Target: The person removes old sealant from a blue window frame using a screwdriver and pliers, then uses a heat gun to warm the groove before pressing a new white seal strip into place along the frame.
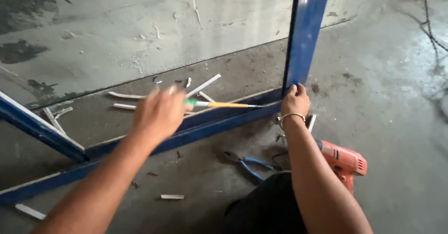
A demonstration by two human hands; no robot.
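Observation:
My left hand (158,112) grips the green handle of a screwdriver (224,104) with a yellow shaft, held level and pointing right toward the corner of a blue metal frame (210,124). Its tip lies close to the lower rail, just left of the upright blue post (305,28). My right hand (295,101), with a metal bangle on the wrist, clasps the foot of that post where it meets the rail. The left hand is blurred.
Blue-handled pliers (249,164) and an orange power drill (343,161) lie on the concrete floor near my right arm. White strip offcuts (172,196) are scattered on both sides of the frame. A dusty glass pane (140,33) fills the frame behind.

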